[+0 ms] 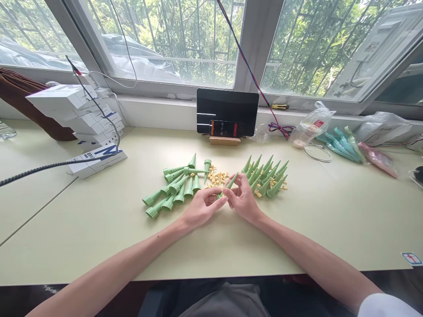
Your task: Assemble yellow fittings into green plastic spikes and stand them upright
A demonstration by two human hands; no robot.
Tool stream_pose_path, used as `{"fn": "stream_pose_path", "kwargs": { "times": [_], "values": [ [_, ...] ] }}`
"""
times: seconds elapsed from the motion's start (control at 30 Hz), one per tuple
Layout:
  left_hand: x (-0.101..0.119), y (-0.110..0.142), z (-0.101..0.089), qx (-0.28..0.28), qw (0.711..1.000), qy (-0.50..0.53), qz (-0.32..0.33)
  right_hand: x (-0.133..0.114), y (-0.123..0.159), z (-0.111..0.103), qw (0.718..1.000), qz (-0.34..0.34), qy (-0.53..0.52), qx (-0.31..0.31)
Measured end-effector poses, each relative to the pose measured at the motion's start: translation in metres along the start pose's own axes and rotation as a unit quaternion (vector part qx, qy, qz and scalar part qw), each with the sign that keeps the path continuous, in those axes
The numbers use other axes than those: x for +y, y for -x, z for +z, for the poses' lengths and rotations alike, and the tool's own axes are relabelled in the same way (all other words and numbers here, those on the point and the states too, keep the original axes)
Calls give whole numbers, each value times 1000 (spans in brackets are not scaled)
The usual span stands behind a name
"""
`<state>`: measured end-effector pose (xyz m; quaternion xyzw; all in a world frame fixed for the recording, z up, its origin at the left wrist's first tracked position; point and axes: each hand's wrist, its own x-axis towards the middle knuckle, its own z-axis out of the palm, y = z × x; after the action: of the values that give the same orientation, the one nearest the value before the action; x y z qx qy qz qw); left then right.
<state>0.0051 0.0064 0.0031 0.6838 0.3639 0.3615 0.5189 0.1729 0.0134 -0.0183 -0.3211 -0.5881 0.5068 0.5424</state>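
Note:
A green plastic watering spike (233, 179) is held between my two hands, its pointed tip slanting up to the right. My left hand (202, 207) is closed around its lower end, which the fingers partly hide. My right hand (243, 200) pinches the spike from the other side. Just beyond my hands lies a pile of small yellow valve pieces (218, 177). Loose green spikes (178, 185) lie in a heap to the left, most with their wide ribbed ends toward me. On the right stands a cluster of green spikes (264, 176) with yellow pieces attached, tips up.
Behind the parts, a phone showing a timer (226, 128) leans on a dark tablet (228, 105). White boxes (89, 114) are stacked at the left, with a black cable (59, 164) across the table. Plastic-bagged items (343, 143) lie at the back right below the windows.

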Motion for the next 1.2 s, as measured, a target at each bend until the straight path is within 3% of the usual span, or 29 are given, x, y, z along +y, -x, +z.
{"fn": "stream_pose_path", "kwargs": {
  "times": [0.43,1.2],
  "values": [
    [1,0,-2,55,992,-111,-26,5,0,1,998,22,49,-38],
    [6,2,1,62,990,-128,4,3,2,1,995,-5,87,-44]
  ]
}}
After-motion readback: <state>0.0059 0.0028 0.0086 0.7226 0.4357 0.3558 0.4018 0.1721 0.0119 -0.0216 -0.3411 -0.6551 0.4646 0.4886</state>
